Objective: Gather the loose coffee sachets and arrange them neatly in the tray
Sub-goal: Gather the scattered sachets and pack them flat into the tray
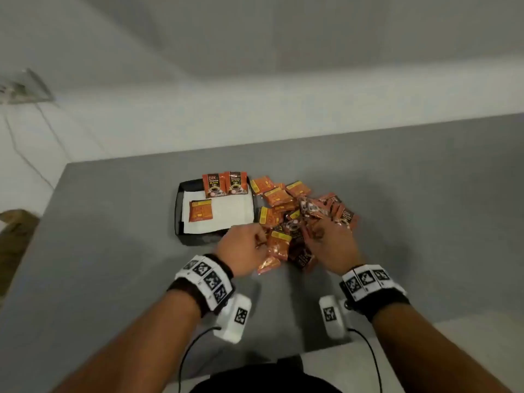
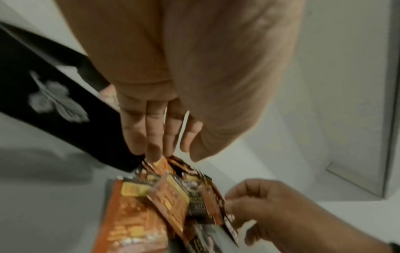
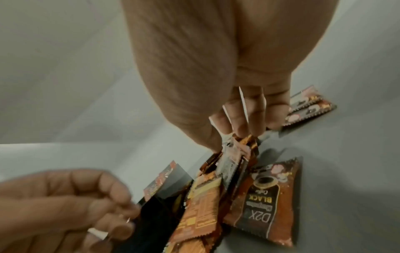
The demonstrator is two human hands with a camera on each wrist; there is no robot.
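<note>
Head view alone showed three sachets (image 1: pixel 201 211) in tray (image 1: pixel 177 211). Right wrist view: right hand (image 3: pixel 216 77) pinched bunched sachets (image 3: pixel 236 154); left hand (image 3: pixel 65 205) curled, grip unclear.

- Grey matte tabletop (image 1: pixel 113 222) filled the lower half of the head view.
- Pale band (image 1: pixel 113 129) ran beyond its far edge; floor or wall, could not tell.
- Darker grey wall (image 1: pixel 283 38) spanned the top.
- Blurred box (image 1: pixel 25 86) sat upper left, with thin cables (image 1: pixel 17 143) trailing down.
- Brown wooden piece (image 1: pixel 14 231) was cut off at the left edge.
- Lighter strip (image 1: pixel 467 336) showed lower right.
- Grey upright panel (image 2: pixel 368 102) stood at right in the left wrist view.
- Light was soft and even.
</note>
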